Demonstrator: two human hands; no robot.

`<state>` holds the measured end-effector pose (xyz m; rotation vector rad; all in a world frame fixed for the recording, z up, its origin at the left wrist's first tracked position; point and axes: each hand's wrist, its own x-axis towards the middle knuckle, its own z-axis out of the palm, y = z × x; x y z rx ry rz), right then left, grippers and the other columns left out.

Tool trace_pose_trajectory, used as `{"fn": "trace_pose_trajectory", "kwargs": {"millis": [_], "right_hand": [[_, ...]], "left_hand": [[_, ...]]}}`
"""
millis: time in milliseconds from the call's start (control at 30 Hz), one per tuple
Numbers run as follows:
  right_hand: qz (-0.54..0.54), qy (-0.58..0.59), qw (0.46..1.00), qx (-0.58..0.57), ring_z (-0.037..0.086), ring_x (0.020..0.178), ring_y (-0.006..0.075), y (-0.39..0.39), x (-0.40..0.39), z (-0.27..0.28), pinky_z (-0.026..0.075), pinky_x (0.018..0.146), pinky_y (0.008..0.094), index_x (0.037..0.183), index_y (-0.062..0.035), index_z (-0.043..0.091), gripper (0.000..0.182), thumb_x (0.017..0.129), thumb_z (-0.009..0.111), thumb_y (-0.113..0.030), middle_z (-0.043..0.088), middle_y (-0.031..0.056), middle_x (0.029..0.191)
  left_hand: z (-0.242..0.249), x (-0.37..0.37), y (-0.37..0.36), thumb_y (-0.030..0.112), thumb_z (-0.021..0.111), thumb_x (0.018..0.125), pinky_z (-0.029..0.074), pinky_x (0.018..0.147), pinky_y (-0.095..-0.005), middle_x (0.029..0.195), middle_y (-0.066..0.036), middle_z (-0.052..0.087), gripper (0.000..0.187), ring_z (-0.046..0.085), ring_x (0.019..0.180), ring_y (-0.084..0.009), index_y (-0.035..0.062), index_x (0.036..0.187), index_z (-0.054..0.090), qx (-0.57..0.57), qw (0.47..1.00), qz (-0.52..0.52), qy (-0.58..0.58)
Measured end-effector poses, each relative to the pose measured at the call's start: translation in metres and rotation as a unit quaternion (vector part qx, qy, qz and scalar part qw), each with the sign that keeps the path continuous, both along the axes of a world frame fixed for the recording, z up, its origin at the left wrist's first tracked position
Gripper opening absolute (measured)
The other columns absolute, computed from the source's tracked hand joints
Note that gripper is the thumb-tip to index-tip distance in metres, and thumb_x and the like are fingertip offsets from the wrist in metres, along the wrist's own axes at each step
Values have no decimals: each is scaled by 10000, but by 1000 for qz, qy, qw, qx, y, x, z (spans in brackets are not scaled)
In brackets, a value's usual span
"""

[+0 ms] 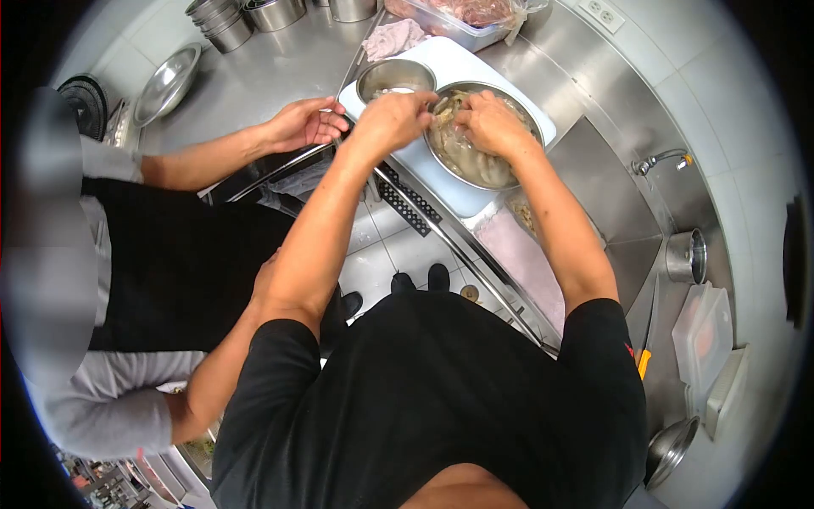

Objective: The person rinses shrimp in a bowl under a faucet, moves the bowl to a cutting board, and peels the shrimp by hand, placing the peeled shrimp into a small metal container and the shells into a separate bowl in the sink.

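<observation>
A large steel bowl (537,127) holds many greyish, raw-looking shrimp (462,161) in liquid. My right hand (498,127) reaches over its far side, fingers bent down among the shrimp; what they grip is hidden. At the bowl's left rim is my left hand (392,125), fingers pinched together; I cannot make out what is between them. Just beyond that hand stands a smaller steel bowl (373,75) with some pale pieces inside. Both bowls rest on a white board (465,55) across the counter.
Another person's open hand (307,125) is close to my left forearm. A pink cloth (394,39) and a plastic tub of meat (479,34) lie behind the board. On the right are a faucet (661,161), a steel pot (685,256) and a yellow-handled knife (645,360).
</observation>
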<state>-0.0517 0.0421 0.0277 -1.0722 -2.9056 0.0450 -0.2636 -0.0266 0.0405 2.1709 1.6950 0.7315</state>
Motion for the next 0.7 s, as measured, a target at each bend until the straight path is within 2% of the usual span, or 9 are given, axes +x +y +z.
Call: {"fn": "trace_pose_trajectory", "kwargs": {"millis": [33,167,267,333,367,467,500,600,700], "right_hand": [[3,-4,1000,-16,518,1128,285,1,1,8,417,970,414,1067,-195,724,270,823,621,-142,634,49,1095],[-34,23,994,-105,553,1042,302,14,7,19,448,926,411,1094,-162,695,268,835,627,-170,643,72,1116],[-25,15,999,31,601,1021,319,3,19,10,474,914,435,1111,-173,697,312,807,624,-166,687,99,1058],[-45,-27,999,3,632,992,327,4,18,5,493,889,446,1134,-185,691,351,792,618,-158,699,106,1042],[-52,-49,997,-12,648,978,331,4,16,5,502,876,451,1145,-190,688,370,784,615,-153,704,109,1035],[-23,-51,996,-74,663,994,323,-9,14,13,511,864,450,1152,-210,688,393,773,609,-142,700,106,1079],[-14,-24,996,-90,648,1027,305,-2,15,0,487,894,465,1130,-209,694,359,779,629,-171,701,102,1065],[-8,-8,995,-99,621,1057,300,-8,16,11,451,925,490,1081,-188,704,297,789,658,-217,697,98,1040],[75,75,994,-19,597,1065,299,-5,22,-4,420,941,511,1040,-171,705,256,803,678,-263,690,90,1018]], "left_hand": [[-3,8,-8,224,642,856,506,846,-429,1005,-172,698,393,663,941,-344,86,1223,621,9,999,-11,-29],[-10,30,-20,198,640,835,486,903,-436,1044,-187,681,408,621,1040,-364,89,1228,617,47,998,-8,28],[-12,40,-24,217,638,835,464,948,-449,1098,-188,669,406,573,1137,-375,92,1221,623,40,995,-15,87],[-18,43,-25,238,636,842,446,975,-466,1126,-179,665,399,535,1199,-383,94,1215,626,31,983,-25,176],[-23,44,-25,261,620,845,447,937,-528,1096,-165,678,390,529,1195,-407,93,1197,630,47,981,-25,184],[-26,45,-31,278,613,860,430,970,-522,1156,-156,658,392,499,1237,-402,99,1208,628,13,984,2,176],[-24,46,-32,284,613,863,425,979,-520,1171,-154,652,394,490,1247,-401,102,1211,628,9,984,8,179],[-23,53,-36,293,611,868,412,1001,-517,1200,-148,640,397,468,1271,-401,112,1221,629,1,981,27,192],[-22,63,-37,284,614,867,411,1007,-517,1187,-150,641,392,475,1261,-408,111,1219,630,21,979,49,197]]}}
